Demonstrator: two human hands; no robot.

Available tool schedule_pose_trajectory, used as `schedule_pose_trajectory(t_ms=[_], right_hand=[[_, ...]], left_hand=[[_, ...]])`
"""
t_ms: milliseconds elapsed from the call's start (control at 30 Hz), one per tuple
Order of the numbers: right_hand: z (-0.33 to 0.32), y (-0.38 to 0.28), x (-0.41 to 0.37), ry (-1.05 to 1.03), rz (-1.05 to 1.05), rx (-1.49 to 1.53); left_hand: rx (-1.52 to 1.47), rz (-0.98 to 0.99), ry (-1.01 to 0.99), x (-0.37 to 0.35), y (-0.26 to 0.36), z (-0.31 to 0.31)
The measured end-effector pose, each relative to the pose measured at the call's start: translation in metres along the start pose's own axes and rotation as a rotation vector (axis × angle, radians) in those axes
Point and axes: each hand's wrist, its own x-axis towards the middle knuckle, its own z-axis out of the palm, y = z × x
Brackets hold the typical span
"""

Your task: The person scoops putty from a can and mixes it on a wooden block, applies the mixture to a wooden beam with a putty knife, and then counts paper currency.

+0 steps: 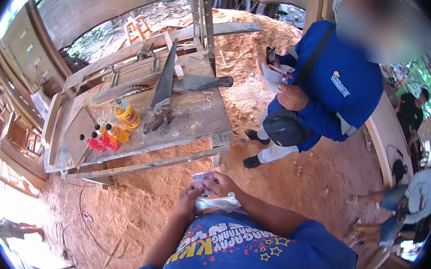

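In front of my chest, my left hand (188, 197) and my right hand (218, 184) are closed together on a small purplish paper bill (202, 179). The bill sticks up from between my fingers. A crumpled clear plastic bag (217, 203) hangs just below my hands, against my blue shirt. Facing me at the upper right, a person in a blue long-sleeved top (340, 89) has a hand (291, 97) on a white paper (273, 77), close to a dark object.
The wooden workbench (196, 117) bears a handsaw (164, 81), a large yellow bottle (126, 114) and several small bottles with red and orange drinks (103, 140). Sawdust (131, 214) covers the ground, crossed by a thin cord (82, 202). More people (417, 198) sit at the far right.
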Motion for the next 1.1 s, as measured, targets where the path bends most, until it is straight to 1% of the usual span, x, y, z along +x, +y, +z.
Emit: schedule_pose_trajectory(t_ms=[67, 133, 167, 233, 267, 300, 333, 367, 400, 433, 500, 567, 600, 633, 667, 767, 867, 933, 1100], right_hand=[[0.014, 0.0, 0.005, 0.011, -0.02, -0.048], [0.036, -0.002, 0.009, 0.069, -0.003, -0.052], [0.043, -0.002, 0.011, 0.088, 0.01, -0.054], [0.05, 0.004, 0.024, 0.073, -0.081, 0.078], [0.063, 0.019, 0.015, 0.062, -0.096, 0.159], [0.088, 0.031, -0.017, 0.071, -0.015, 0.146], [0.096, 0.023, -0.029, 0.069, 0.011, 0.102], [0.074, 0.0, 0.006, 0.053, -0.058, 0.004], [0.069, 0.015, 0.02, 0.114, -0.088, -0.222], [0.07, 0.015, 0.021, 0.098, -0.04, -0.184], [0.079, -0.004, 0.017, 0.11, 0.002, -0.142], [0.08, -0.012, 0.02, 0.054, 0.017, -0.077], [0.083, -0.024, 0.018, 0.065, 0.04, -0.073], [0.08, -0.022, 0.02, 0.052, -0.005, -0.09], [0.076, -0.02, 0.023, 0.045, 0.025, -0.095], [0.069, -0.023, 0.037, -0.029, 0.064, -0.042], [0.066, -0.026, 0.054, -0.101, 0.027, -0.005], [0.067, -0.03, 0.065, -0.153, -0.008, 0.052], [0.065, -0.027, 0.079, -0.262, 0.03, 0.019]], left_hand=[[0.02, 0.0, -0.05, 0.001, 0.008, -0.02], [0.031, 0.006, -0.116, -0.001, 0.02, -0.042], [0.033, 0.007, -0.095, -0.001, 0.022, -0.047], [0.03, -0.008, -0.034, -0.003, 0.024, -0.051], [0.11, -0.002, -0.062, -0.002, 0.035, -0.053], [0.185, -0.016, -0.076, -0.014, 0.036, -0.063], [0.456, 0.068, -0.041, -0.021, 0.012, -0.088], [0.525, 0.132, -0.051, -0.002, 0.011, -0.099], [0.593, 0.198, -0.056, 0.008, 0.026, -0.093], [0.118, -0.007, -0.051, -0.011, 0.038, -0.073], [0.094, -0.016, -0.096, -0.003, 0.025, -0.09], [0.257, 0.013, -0.085, -0.011, 0.042, -0.087], [0.137, -0.05, -0.064, -0.012, 0.042, -0.086], [0.047, -0.013, -0.042, -0.009, 0.037, -0.083], [-0.043, 0.029, -0.019, -0.007, 0.032, -0.08], [-0.143, 0.077, -0.023, -0.006, 0.034, -0.077], [-0.149, 0.091, 0.064, -0.011, 0.042, -0.071], [-0.156, 0.119, 0.078, -0.006, 0.039, -0.07], [-0.238, 0.103, 0.123, -0.002, 0.025, -0.072]])
